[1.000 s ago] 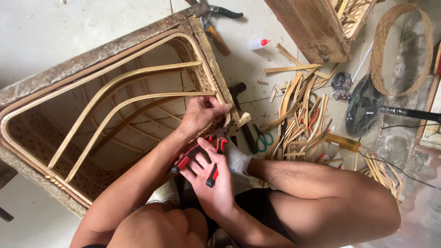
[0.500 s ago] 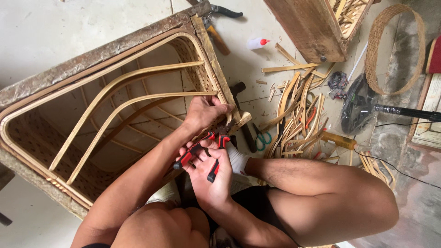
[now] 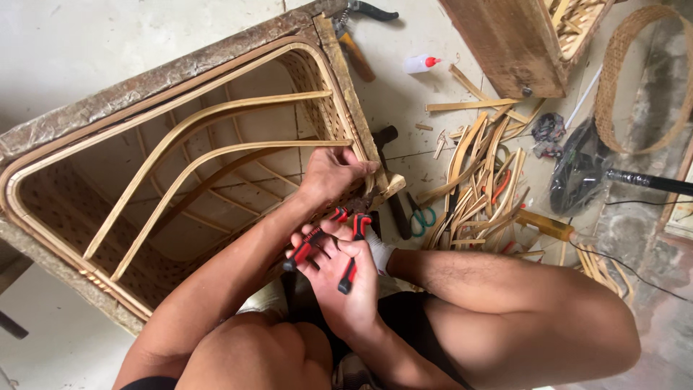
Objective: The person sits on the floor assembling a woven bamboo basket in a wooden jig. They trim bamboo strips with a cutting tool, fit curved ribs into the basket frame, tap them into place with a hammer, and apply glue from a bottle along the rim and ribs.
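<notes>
- Near the knees, at the middle of the view, the right hand (image 3: 346, 271) is closed around the red-and-black handles of a pair of pliers (image 3: 333, 242), palm turned up, wrist bent back, forearm coming in from the right over the thigh.
- Just beyond it, the left hand (image 3: 333, 175) is clenched on the right rim of the woven basket frame (image 3: 173, 72), fingers curled over the edge where the pliers' nose meets it; the arm reaches up from the lower left.
- Judged from this, the step in hand is nipping or pulling something at that rim; a next move would call for a firm squeeze while the left hand steadies the rim.
- Farther right on the floor lie cane strips (image 3: 476, 180), green-handled scissors (image 3: 422, 215) and a small glue bottle (image 3: 421, 63).
</notes>
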